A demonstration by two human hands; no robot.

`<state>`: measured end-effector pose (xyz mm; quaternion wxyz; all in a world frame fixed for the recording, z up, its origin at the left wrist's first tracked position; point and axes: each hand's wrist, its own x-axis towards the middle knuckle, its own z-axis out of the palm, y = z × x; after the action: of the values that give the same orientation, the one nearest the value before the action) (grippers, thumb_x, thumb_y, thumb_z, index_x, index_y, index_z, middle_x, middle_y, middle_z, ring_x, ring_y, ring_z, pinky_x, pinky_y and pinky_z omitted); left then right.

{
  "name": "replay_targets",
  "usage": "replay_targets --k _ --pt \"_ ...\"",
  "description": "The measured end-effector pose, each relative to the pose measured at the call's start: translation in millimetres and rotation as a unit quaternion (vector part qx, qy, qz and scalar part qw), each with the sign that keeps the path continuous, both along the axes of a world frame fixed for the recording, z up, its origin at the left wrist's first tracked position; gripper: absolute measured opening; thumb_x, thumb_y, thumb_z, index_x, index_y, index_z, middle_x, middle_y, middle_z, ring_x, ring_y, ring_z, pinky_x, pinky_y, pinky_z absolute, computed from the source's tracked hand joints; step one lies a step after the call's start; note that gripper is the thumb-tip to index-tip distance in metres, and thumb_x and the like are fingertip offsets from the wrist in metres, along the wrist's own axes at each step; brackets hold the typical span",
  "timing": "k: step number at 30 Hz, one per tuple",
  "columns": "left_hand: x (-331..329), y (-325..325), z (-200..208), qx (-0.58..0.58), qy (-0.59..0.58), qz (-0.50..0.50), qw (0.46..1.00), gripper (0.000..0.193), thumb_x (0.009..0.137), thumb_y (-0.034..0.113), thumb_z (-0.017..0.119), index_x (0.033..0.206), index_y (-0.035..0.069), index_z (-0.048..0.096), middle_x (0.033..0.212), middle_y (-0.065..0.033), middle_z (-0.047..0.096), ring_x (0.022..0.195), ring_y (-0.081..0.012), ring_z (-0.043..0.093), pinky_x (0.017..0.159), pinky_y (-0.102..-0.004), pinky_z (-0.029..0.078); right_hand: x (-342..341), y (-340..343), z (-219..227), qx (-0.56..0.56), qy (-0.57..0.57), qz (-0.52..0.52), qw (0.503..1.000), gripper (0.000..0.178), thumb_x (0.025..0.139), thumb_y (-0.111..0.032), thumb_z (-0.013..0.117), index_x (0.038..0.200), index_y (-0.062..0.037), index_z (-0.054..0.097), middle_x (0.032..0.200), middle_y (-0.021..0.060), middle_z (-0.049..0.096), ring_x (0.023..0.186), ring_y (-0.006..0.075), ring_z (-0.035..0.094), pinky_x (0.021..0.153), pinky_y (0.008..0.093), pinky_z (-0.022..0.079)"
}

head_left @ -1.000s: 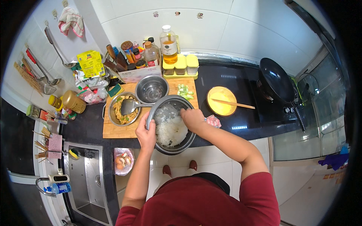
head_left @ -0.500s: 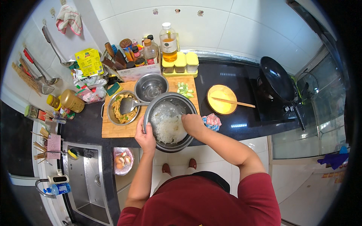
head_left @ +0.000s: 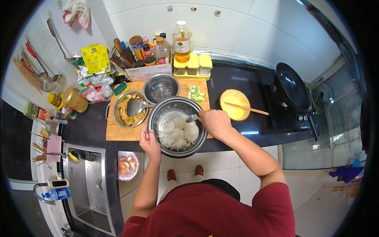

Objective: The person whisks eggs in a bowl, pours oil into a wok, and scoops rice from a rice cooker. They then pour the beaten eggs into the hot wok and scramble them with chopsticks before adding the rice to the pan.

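Note:
My left hand (head_left: pixel 150 143) grips the left rim of a dark rice cooker pot (head_left: pixel 153 110), its thumb up against the wall. White cooked rice (head_left: pixel 179 132) lies in clumps inside. Over the pot's right rim, my right hand (head_left: pixel 215 123) is closed around a metal spoon (head_left: pixel 192 118), whose end points into the pot above the rice. Beyond the pot, on a wooden cutting board (head_left: pixel 122 135), are an empty steel bowl (head_left: pixel 161 89) and a steel bowl of sliced brown food (head_left: pixel 126 120) with a spatula (head_left: pixel 137 106) in it. Chopped green vegetable (head_left: pixel 195 93) sits on the board too.
A yellow bowl of beaten egg (head_left: pixel 231 112) with chopsticks (head_left: pixel 248 108) across it stands right of the board. Farther right, a black wok (head_left: pixel 291 87) rests on the stove. Bottles and yellow-lidded seasoning boxes (head_left: pixel 192 65) line the back. A sink (head_left: pixel 89 189) lies at left.
My right hand has lifted from inside the pot and drawn back to the right rim, bringing the spoon into sight. The rice has shifted into looser clumps. My left hand keeps its grip.

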<state>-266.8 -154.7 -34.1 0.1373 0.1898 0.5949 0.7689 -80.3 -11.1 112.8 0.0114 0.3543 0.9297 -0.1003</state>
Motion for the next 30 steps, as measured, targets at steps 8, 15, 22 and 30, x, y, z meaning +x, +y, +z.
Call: replay_targets --k 8,15,22,30 --pt "19.8 3.5 -24.6 0.008 -0.089 -0.009 0.996 0.027 0.089 -0.003 0.051 0.115 -0.007 0.056 0.089 0.0007 0.062 0.068 0.0001 0.049 0.060 -0.0148 0.038 -5.3 -13.4 -70.2 -0.003 -0.110 0.040 0.993 0.017 0.083 -0.012 0.053 0.089 -0.0066 0.067 0.084 0.0132 0.070 0.078 0.0282 0.070 0.065 0.0375 0.055" --pt "18.2 9.1 -26.4 0.006 -0.086 -0.005 0.996 0.027 0.090 -0.004 0.049 0.115 -0.008 0.055 0.098 -0.0052 0.064 0.080 -0.0057 0.058 0.072 -0.0182 0.044 -9.3 -15.6 -43.6 0.036 -0.069 0.036 0.996 0.012 0.082 -0.010 0.056 0.091 -0.0027 0.060 0.077 0.0154 0.069 0.072 0.0269 0.070 0.057 0.0352 0.053" --pt "12.0 21.1 -23.4 -0.007 -0.099 -0.009 0.995 0.028 0.091 -0.003 0.047 0.117 -0.008 0.053 0.103 -0.0086 0.065 0.085 -0.0094 0.061 0.077 -0.0217 0.047 1.0 -7.1 -57.6 0.059 -0.053 0.028 0.996 0.012 0.080 -0.008 0.056 0.090 -0.0037 0.061 0.078 0.0146 0.068 0.071 0.0275 0.069 0.057 0.0358 0.053" --pt "6.9 22.4 -28.8 -0.007 -0.084 -0.015 0.996 0.027 0.090 -0.003 0.047 0.117 -0.008 0.053 0.104 -0.0083 0.064 0.088 -0.0097 0.060 0.079 -0.0222 0.046 -5.3 -31.9 -44.6 0.012 -0.002 0.041 0.999 0.012 0.082 -0.007 0.052 0.093 -0.0038 0.056 0.077 0.0150 0.066 0.069 0.0317 0.068 0.056 0.0408 0.053"
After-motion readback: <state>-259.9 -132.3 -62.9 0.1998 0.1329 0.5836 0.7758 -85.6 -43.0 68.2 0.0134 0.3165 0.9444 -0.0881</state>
